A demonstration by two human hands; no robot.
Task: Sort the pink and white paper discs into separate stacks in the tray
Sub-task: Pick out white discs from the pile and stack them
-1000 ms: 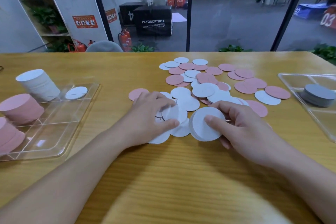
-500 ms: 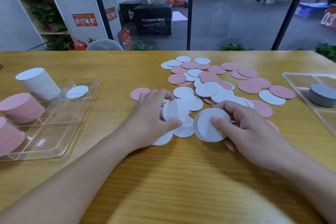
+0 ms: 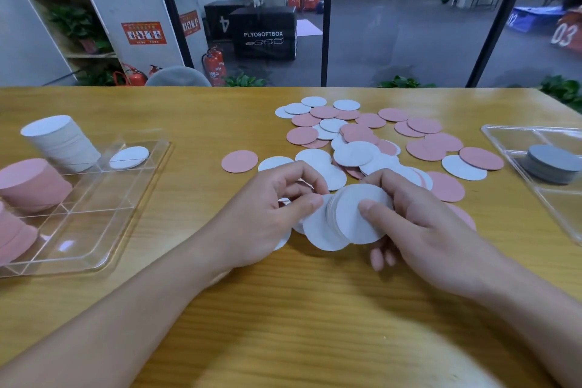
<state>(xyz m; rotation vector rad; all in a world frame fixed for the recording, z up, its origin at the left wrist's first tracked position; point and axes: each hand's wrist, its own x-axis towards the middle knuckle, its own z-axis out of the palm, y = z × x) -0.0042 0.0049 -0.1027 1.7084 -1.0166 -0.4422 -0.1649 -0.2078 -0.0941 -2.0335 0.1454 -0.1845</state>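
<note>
My right hand (image 3: 419, 224) grips a small stack of white discs (image 3: 359, 217) upright, thumb on its face. My left hand (image 3: 271, 211) pinches one white disc (image 3: 318, 230) by its edge and holds it against that stack. Loose pink and white discs (image 3: 371, 142) lie scattered on the table behind my hands, a single pink disc (image 3: 239, 161) apart to the left. The clear tray (image 3: 94, 230) at the left holds a tall white stack (image 3: 59, 142), pink stacks (image 3: 31, 183) and one lone white disc (image 3: 129, 157).
A second clear tray (image 3: 510, 138) at the right edge holds a grey disc stack (image 3: 551, 164). Bare wooden table (image 3: 315, 309) lies in front of my hands. A glass wall runs behind the table's far edge.
My left hand lifted a white disc from the table and brought it right, against the stack in my right hand. The stack rose slightly off the table.
</note>
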